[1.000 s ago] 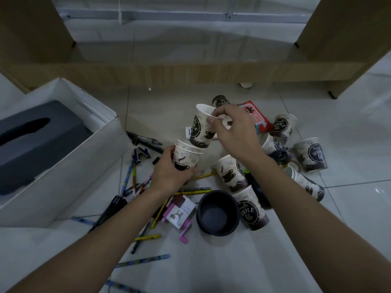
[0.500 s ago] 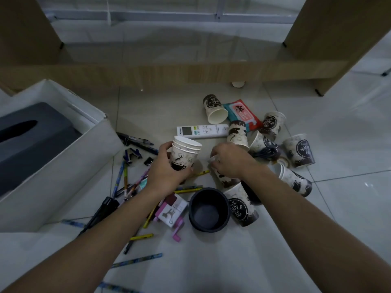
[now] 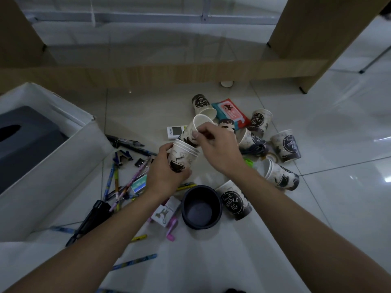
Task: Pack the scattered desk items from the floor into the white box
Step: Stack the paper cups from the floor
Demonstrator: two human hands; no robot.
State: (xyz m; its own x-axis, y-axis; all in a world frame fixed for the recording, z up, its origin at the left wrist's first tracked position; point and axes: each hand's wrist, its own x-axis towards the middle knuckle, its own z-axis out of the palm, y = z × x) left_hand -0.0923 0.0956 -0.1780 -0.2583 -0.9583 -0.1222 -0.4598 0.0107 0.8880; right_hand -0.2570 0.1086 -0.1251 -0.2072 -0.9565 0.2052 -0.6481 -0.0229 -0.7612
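My left hand [image 3: 167, 174] grips a stack of nested paper cups [image 3: 182, 159] above the floor. My right hand [image 3: 218, 149] pinches the rim of another paper cup [image 3: 195, 129], tilted, with its base entering the top of the stack. The white box [image 3: 48, 163] stands at the left with a dark tissue holder [image 3: 25, 142] inside. Several more printed paper cups lie on the floor, such as one paper cup [image 3: 236, 203] beside a black round pot [image 3: 201, 207] and one paper cup [image 3: 285, 144] at the right.
Pens, pencils and binder clips [image 3: 122, 166] are scattered between the box and my hands. A white remote [image 3: 176, 131], a red wipes pack [image 3: 230, 113], a small card box [image 3: 166, 212] and a pink pen [image 3: 171, 229] also lie there. A wooden desk frame [image 3: 169, 72] runs behind.
My right hand took a cup from the floor near the black pot and lifted it to the stack held by my left hand. The stack gained a cup since the earliest frame.
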